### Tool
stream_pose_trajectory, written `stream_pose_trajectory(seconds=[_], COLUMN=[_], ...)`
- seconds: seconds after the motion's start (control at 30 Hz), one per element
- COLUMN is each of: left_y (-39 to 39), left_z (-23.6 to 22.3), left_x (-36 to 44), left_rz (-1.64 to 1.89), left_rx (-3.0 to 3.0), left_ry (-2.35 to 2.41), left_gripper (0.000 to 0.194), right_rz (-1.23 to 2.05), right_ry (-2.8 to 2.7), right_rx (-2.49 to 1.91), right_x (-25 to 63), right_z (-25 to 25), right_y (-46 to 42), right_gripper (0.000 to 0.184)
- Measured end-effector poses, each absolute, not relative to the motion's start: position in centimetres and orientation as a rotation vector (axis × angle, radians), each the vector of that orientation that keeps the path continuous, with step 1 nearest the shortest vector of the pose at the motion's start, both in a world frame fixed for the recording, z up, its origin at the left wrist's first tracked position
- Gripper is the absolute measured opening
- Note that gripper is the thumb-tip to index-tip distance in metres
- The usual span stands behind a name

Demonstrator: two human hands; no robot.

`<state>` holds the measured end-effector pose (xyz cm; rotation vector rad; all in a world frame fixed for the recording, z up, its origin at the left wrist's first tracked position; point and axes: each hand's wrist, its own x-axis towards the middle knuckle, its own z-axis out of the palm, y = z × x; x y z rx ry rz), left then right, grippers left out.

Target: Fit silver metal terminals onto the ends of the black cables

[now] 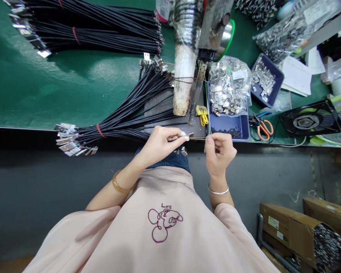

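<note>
While the left hand point(161, 143) pinches a small metal-tipped piece point(191, 135) at its three o'clock, the right hand point(220, 153) presses thumb to finger, contents indeterminable; black cables point(122, 117) lie at the left hand's ten o'clock.

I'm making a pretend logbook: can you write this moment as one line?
left hand: pinching metal connector; right hand: fingertips together, contents unclear; red-tied black cable bundle: near left hand
</note>
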<state>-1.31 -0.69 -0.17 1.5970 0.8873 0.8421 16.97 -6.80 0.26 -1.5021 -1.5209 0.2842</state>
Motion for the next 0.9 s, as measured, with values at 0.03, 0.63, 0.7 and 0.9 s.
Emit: stream_pose_trajectory(seconds=[0.03,0.63,0.7,0.9], left_y=[-0.6,-0.2,-0.5,-0.6], left_z=[-0.2,-0.6,-1.0,-1.6], left_x=[-1.3,-2.1,-2.1,-2.2], left_rz=[0.842,0.792,0.857,0.941], left_rx=[1.606,1.832,1.888,2.091], left_ry=[0.882,0.867,0.845,0.762], left_gripper=[0.024,0.013,0.013,0.016], right_rz=[0.249,0.323,0.201,0.149], right_ry=[-1.547,-1.884,-1.737,-1.859], right_rx=[-1.503,-1.483,-1.62,-1.812], right_x=[16.9,18.2,19.9,24.8], right_z=[0.2,0.2,0.9,0.3], right_y=[-7.0,-5.9,-5.4,-0.3], right_gripper=[0.01,0.008,0.009,0.004])
